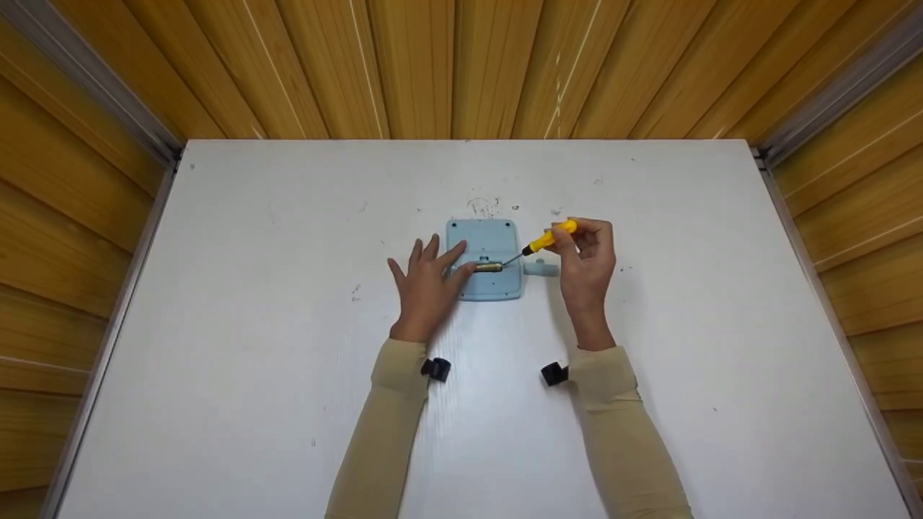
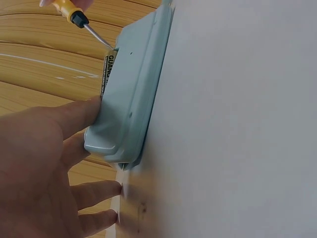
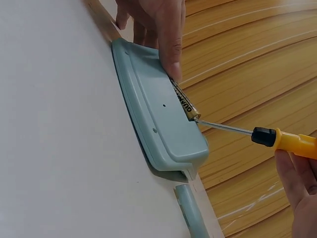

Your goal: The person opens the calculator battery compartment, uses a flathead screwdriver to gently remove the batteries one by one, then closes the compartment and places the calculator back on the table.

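Note:
A light blue plastic device (image 1: 484, 235), perhaps a calculator, lies back side up on the table. In its open slot sits a gold and black battery (image 3: 184, 100), with part of its lettering showing. My left hand (image 1: 425, 294) is spread over the device's left side; its thumb touches the battery's left end, and the other fingers are extended. My right hand (image 1: 593, 268) grips a screwdriver (image 1: 551, 237) by its yellow handle. In the right wrist view the metal shaft (image 3: 225, 127) reaches the battery's right end at the slot edge.
A small light blue cover (image 1: 541, 269) lies just right of the device, below the screwdriver. The white table (image 1: 288, 418) bears scattered dark marks. Wood-panelled walls (image 1: 414, 68) stand behind it and at both sides.

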`<action>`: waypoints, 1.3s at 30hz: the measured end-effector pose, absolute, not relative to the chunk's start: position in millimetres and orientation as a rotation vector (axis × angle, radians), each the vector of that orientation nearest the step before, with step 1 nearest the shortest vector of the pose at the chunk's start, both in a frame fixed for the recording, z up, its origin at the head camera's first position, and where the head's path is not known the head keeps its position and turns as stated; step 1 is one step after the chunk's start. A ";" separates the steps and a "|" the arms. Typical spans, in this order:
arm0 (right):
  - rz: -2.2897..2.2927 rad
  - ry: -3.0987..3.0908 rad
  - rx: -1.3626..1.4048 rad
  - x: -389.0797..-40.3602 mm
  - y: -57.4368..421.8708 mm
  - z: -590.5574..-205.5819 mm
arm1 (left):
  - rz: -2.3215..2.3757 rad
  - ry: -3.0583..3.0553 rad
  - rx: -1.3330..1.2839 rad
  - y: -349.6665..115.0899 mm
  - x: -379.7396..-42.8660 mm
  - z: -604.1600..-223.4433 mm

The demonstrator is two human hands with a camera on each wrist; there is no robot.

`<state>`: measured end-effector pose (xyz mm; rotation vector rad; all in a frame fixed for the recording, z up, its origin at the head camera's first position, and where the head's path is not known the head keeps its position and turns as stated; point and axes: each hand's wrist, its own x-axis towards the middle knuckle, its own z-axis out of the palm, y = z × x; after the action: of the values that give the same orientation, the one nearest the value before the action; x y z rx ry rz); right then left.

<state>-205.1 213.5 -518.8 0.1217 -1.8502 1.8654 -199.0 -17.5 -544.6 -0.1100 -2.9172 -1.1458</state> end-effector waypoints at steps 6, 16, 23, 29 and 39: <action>2.007 -1.770 0.040 -209.5 221.7 -527.6 | -1.145 -2.915 -0.117 -17.9 -198.8 -545.9; 2.127 -1.682 -0.061 -210.0 228.9 -533.4 | -1.124 -2.937 -0.102 -16.0 -198.7 -544.8; 2.075 -1.689 0.007 -208.0 226.1 -526.6 | -1.128 -2.935 -0.105 -15.8 -198.5 -544.9; 2.043 -1.734 0.035 -206.9 222.3 -523.4 | -1.132 -2.929 -0.103 -15.6 -198.4 -545.0; 2.115 -1.666 0.008 -207.8 224.7 -526.5 | -1.148 -2.928 -0.098 -15.6 -198.6 -544.3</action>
<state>-207.8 224.7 -526.5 0.0075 -1.6663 2.1153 -198.6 -15.6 -544.3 -0.0984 -2.9275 -1.1480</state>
